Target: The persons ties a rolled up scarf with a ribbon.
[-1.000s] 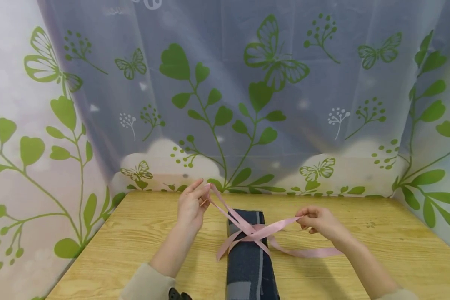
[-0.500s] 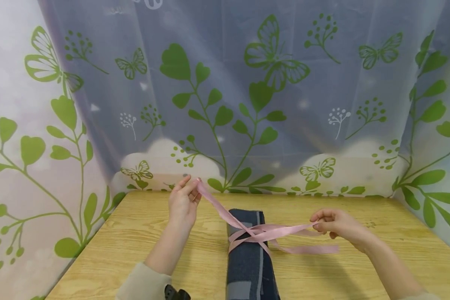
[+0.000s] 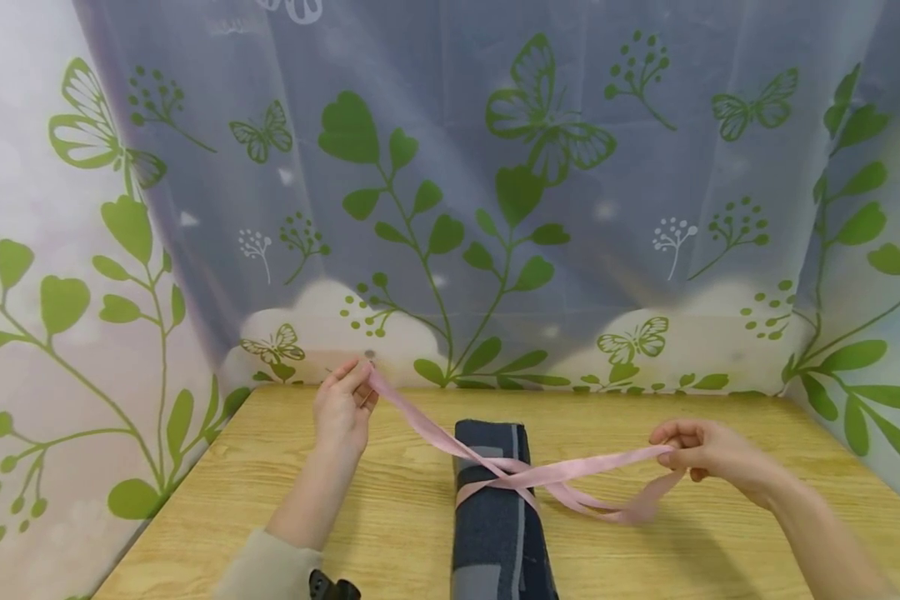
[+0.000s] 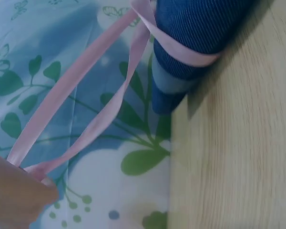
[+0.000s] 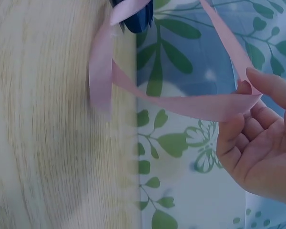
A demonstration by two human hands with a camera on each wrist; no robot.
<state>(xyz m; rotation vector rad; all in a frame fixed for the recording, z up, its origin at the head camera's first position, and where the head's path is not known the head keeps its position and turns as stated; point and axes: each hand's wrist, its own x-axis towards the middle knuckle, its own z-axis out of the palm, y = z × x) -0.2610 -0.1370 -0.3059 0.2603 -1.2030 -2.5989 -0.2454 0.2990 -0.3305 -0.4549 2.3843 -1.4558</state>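
Note:
A dark blue rolled cloth [image 3: 487, 533] with grey patches lies lengthwise on the table. Pink ribbon [image 3: 562, 473] wraps round it and crosses on top. My left hand [image 3: 343, 408], up at the table's far left, pinches one part of the ribbon; in the left wrist view two strands of ribbon [image 4: 105, 117] run from those fingers to the roll. On the other side my right hand [image 3: 720, 454] pinches the ribbon between thumb and fingers, and a loop hangs below it. In the right wrist view the ribbon [image 5: 205, 107] folds at the right fingertips [image 5: 257, 78].
The wooden table [image 3: 217, 517] carries the roll in its middle. A curtain [image 3: 435, 208] printed with green leaves and butterflies stands behind the table and along both sides. A black strap device [image 3: 333, 586] sits at the left wrist.
Both hands have moved apart, the left leftward and the right rightward, with the ribbon drawn out between them. The loose end on the right has been drawn up into a loop under the right hand.

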